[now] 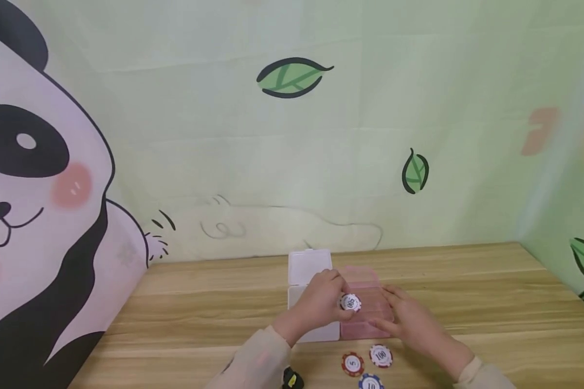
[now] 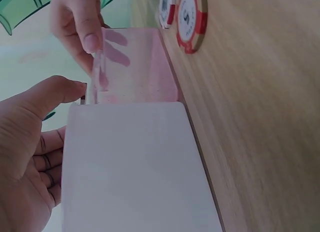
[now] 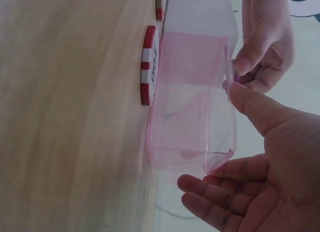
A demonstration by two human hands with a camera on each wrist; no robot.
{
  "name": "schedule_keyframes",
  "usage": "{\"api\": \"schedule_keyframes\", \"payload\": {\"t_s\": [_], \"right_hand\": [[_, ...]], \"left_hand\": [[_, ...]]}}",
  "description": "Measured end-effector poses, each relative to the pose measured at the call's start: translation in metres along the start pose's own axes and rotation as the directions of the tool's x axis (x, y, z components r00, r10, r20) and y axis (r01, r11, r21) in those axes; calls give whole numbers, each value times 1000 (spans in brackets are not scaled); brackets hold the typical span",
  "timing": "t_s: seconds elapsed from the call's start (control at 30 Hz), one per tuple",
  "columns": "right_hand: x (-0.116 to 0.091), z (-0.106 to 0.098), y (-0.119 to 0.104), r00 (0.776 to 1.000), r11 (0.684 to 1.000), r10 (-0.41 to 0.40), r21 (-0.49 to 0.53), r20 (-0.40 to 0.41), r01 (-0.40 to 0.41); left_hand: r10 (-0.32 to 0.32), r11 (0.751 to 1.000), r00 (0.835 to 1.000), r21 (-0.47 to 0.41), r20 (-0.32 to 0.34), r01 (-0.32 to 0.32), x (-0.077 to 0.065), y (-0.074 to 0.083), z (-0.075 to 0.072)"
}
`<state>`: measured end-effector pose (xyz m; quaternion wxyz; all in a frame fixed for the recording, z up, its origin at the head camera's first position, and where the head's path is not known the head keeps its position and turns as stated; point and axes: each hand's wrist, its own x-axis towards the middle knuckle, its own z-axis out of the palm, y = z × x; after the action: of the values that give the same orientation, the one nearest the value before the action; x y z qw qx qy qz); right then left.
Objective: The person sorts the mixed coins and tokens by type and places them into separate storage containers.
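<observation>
My left hand (image 1: 321, 297) pinches a poker chip (image 1: 351, 302) marked 500 between thumb and fingers, over the left side of a see-through pink box (image 1: 365, 328). In the left wrist view that chip is almost hidden behind the thumb. The right hand (image 1: 416, 321) holds the pink box at its right side, thumb at the near rim and fingers by the far corner, as the right wrist view also shows. Against the pink box's left side stands a white box (image 2: 130, 167) with its lid (image 1: 310, 267) raised at the back.
In front of the boxes lie a red chip (image 1: 352, 364) marked 5, a white-faced chip (image 1: 381, 355) marked 100 and a blue chip (image 1: 371, 381) marked 10. A small black object (image 1: 293, 378) with a yellow mark is beside the left sleeve. A printed cloth backdrop (image 1: 175, 135) rises behind the table.
</observation>
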<state>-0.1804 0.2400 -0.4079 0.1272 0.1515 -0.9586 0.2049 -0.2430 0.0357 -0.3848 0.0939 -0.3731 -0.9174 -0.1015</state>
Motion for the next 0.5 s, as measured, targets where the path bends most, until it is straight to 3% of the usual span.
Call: {"api": "schedule_keyframes", "payload": {"t_s": [0.23, 0.5], "right_hand": [[0, -2, -1, 1000, 1000, 22, -2, 22, -22], [-1, 0, 1, 1000, 1000, 21, 1, 17, -21]], "left_hand": [[1, 998, 999, 71, 40, -4, 6, 2, 5], [-14, 996, 992, 91, 123, 2, 10, 3, 5]]}}
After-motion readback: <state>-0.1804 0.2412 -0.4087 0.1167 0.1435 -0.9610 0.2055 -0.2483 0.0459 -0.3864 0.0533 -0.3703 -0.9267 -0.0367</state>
